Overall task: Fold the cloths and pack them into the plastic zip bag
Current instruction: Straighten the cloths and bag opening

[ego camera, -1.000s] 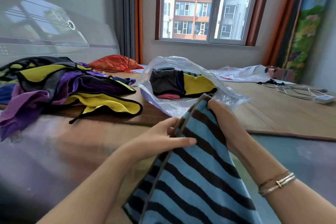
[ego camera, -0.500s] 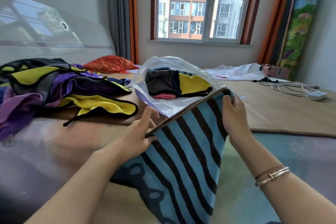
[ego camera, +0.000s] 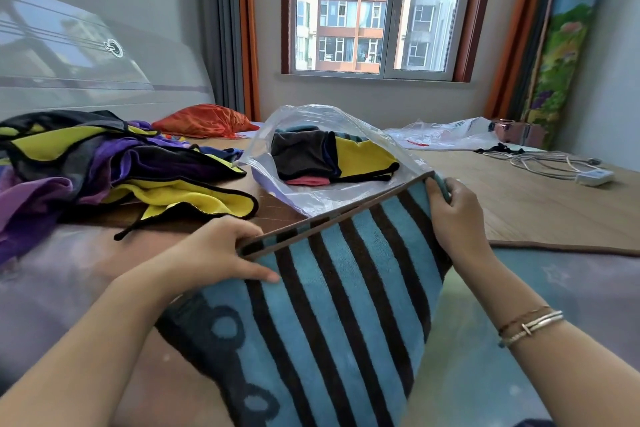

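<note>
I hold a blue cloth with dark brown stripes (ego camera: 346, 305) spread out in front of me. My left hand (ego camera: 221, 253) grips its top edge at the left. My right hand (ego camera: 453, 212) pinches the far top corner. Just beyond the cloth lies the clear plastic zip bag (ego camera: 332, 135), its mouth open toward me, with folded grey, yellow and pink cloths (ego camera: 329, 160) inside. A loose heap of purple, yellow and black cloths (ego camera: 104, 170) lies at the left.
All of this lies on a bed with a bamboo mat (ego camera: 536, 205). A red-orange cloth bundle (ego camera: 204, 121) sits at the back, a crumpled white plastic bag (ego camera: 446, 132) and a white cable with adapter (ego camera: 568, 168) at the right. The headboard (ego camera: 86, 73) rises at the left.
Both hands have pulled the striped cloth's top edge wider apart, so it is now stretched between them. The left hand has closed on the edge and the right hand moved right.
</note>
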A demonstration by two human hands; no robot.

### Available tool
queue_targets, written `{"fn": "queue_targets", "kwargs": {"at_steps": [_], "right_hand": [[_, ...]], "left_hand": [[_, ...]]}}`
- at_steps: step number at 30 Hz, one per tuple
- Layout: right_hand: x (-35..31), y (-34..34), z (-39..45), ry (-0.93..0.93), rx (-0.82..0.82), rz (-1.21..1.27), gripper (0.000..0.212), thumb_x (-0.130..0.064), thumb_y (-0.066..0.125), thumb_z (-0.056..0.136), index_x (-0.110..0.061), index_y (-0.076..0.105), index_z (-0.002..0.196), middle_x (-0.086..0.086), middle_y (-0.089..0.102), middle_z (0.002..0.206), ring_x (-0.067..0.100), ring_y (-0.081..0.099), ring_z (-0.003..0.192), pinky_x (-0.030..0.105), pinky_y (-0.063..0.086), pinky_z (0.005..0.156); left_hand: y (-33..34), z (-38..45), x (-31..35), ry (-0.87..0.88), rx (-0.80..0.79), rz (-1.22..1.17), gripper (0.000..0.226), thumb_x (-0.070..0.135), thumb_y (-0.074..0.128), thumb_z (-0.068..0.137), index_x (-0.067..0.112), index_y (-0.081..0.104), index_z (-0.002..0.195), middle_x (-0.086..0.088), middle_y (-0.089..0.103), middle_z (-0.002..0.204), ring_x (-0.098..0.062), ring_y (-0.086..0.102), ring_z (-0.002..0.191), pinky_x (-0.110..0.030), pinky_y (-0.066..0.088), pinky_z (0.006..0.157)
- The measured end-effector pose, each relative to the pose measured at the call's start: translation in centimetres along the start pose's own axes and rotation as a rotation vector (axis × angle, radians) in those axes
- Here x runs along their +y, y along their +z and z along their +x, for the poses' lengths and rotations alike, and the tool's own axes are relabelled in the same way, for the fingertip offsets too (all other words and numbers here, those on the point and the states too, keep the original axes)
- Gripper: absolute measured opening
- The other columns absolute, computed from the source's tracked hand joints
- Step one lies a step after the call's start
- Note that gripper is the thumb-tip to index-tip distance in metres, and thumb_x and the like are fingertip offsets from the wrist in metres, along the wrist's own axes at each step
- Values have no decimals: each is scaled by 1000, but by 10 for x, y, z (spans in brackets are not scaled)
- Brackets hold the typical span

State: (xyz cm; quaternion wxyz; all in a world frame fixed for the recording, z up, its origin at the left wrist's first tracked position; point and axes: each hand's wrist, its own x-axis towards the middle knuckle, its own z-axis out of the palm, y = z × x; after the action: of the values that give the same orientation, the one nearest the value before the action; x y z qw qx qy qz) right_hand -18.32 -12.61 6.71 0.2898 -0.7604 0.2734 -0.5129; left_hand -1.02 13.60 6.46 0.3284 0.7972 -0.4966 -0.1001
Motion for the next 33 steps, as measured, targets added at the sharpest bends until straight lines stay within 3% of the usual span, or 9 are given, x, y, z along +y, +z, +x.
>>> {"fn": "queue_targets", "kwargs": {"at_steps": [3, 7, 10, 13, 18, 21, 27, 30, 33], "right_hand": [[1, -5, 0, 7, 30, -13, 38, -26, 48, 100, -14, 41, 65, -1, 42, 59, 15, 38, 56, 27, 28, 52], [-8, -9, -2, 10, 25, -47, 34, -25, 49, 99, -15, 43, 67, -1, 45, 61, 13, 41, 58, 25, 29, 50], [-26, 0, -13, 11, -163, -144, 24, -24, 55, 95, -10, 50, 76, 0, 48, 62, 22, 47, 64, 35, 28, 54], [-46, 15, -33, -34, -285, -110, 20, -25, 57, 91, -8, 54, 81, 3, 54, 65, 21, 50, 64, 32, 34, 56], [-53, 9, -18, 25, 69, 186, 17, -23, 51, 96, -16, 46, 81, -2, 48, 70, 15, 44, 63, 32, 33, 58], [-28, -3, -4, 45, 224, 61, 13, -21, 46, 99, -10, 43, 93, -6, 44, 71, 21, 44, 70, 30, 24, 61], [-26, 20, -24, -6, -163, -119, 15, -24, 53, 94, -11, 45, 91, -1, 51, 70, 19, 48, 65, 32, 29, 61], [-52, 40, -49, -104, -363, 5, 16, -23, 58, 89, -15, 48, 78, 1, 55, 70, 14, 46, 63, 31, 34, 60], [-66, 50, -64, -153, -441, 191, 26, -22, 60, 87, -21, 42, 68, -6, 47, 63, 10, 42, 62, 29, 35, 61]], "left_hand": [[1, -2, -8, -100, -33, 14, 6, 19, 79, 78, 18, 75, 82, 2, 73, 80, -10, 69, 76, -23, 55, 70], [3, 10, -2, -100, 239, 113, 13, 19, 61, 92, 9, 59, 84, -1, 60, 77, -20, 57, 78, -27, 39, 66], [12, 22, 16, -216, 252, -148, 23, 25, 56, 95, 8, 55, 81, -6, 57, 77, -21, 52, 74, -33, 39, 69], [30, 29, 31, -311, 189, -450, 28, 27, 60, 94, -1, 65, 94, -18, 69, 93, -23, 59, 80, -41, 49, 80], [30, 31, 43, -379, 218, -724, 20, 23, 62, 93, 4, 69, 91, -17, 72, 93, -27, 66, 79, -34, 53, 76], [14, 28, 31, -414, 337, -647, 22, 20, 66, 90, -2, 68, 94, -23, 71, 97, -29, 65, 82, -38, 52, 81], [32, 30, 24, -467, 288, -680, 22, 17, 65, 90, -4, 67, 93, -21, 68, 94, -27, 62, 78, -34, 49, 74], [46, 37, 34, -477, 287, -853, 17, 17, 63, 92, 1, 66, 88, -17, 69, 89, -24, 64, 69, -31, 53, 67], [50, 36, 43, -470, 219, -1167, 21, 16, 64, 90, 0, 65, 103, -12, 68, 84, -17, 65, 58, -23, 55, 49]]}}
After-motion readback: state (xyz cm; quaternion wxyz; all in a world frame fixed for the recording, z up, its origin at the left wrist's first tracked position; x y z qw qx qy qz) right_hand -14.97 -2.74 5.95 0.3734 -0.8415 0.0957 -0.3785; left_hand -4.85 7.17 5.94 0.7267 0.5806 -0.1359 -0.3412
